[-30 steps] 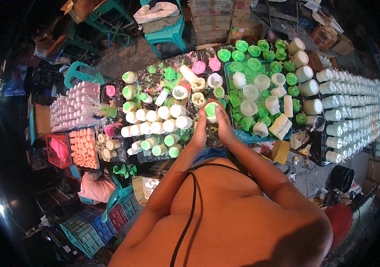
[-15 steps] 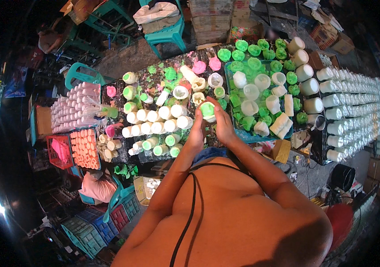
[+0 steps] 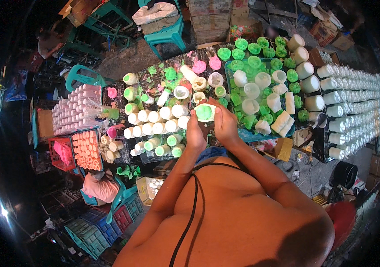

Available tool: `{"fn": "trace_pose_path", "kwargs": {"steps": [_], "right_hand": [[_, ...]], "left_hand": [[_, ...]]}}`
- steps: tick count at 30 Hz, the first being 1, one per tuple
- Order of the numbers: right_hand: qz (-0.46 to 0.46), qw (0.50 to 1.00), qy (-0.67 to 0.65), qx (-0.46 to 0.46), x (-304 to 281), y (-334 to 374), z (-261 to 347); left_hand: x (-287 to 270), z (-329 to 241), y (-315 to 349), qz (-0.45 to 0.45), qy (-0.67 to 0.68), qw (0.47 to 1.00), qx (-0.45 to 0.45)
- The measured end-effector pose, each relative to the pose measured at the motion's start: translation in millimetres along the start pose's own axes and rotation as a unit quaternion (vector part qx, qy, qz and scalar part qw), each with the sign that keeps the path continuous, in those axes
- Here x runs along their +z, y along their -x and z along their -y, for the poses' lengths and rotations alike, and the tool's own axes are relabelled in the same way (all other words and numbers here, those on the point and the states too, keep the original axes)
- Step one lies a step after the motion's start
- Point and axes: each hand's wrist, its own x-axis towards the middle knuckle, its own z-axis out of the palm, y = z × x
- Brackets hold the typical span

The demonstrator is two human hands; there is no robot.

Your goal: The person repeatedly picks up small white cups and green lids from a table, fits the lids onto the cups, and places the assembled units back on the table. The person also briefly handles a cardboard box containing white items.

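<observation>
Between my two hands is a white, cup-shaped mould with a bright green filling (image 3: 205, 112). My left hand (image 3: 195, 132) closes on its left side and my right hand (image 3: 225, 124) on its right side. The white rim looks pulled wide around the green piece. Just beyond, white hollow moulds (image 3: 199, 97) lie on the cluttered table. Rows of white cylinders (image 3: 159, 127) lie to the left of my hands, some with green ends (image 3: 162, 150).
A teal tray (image 3: 261, 136) at right holds translucent cups (image 3: 251, 91) and green pieces. Green ruffled shapes (image 3: 254, 61) and large white cylinders (image 3: 309, 86) stand around it. White wrapped rows (image 3: 354, 111) fill the far right. At left are pink rows (image 3: 78, 107) and a seated person (image 3: 100, 186).
My hands have tilted the mould and spread its rim, so it looks wider and more of the green filling shows. My right hand has drawn slightly closer to me.
</observation>
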Motion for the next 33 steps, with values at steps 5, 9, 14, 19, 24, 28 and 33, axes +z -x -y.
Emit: {"fn": "trace_pose_path", "kwargs": {"steps": [5, 9, 14, 19, 24, 28, 33], "right_hand": [[-0.028, 0.997, -0.038, 0.058, 4, 8, -3], [-0.098, 0.993, -0.046, 0.057, 15, 11, -19], [-0.104, 0.971, -0.09, 0.193, 30, 22, -54], [-0.086, 0.867, -0.261, 0.415, 27, 22, -68], [-0.119, 0.813, -0.366, 0.436, 23, 21, -60], [-0.109, 0.778, -0.414, 0.46, 16, 20, -58], [-0.126, 0.775, -0.406, 0.468, 18, 24, -64]], "left_hand": [[-4, 4, -3, -0.068, 0.052, 0.996, 0.013], [-1, 4, -5, -0.091, 0.073, 0.993, 0.009], [-10, 18, -12, -0.153, 0.067, 0.986, 0.021], [-22, 33, -15, -0.17, -0.005, 0.985, 0.029], [-29, 41, -17, -0.151, 0.043, 0.988, -0.013], [-32, 43, -17, -0.152, 0.044, 0.986, -0.054], [-40, 49, -19, -0.09, 0.102, 0.988, -0.08]]}}
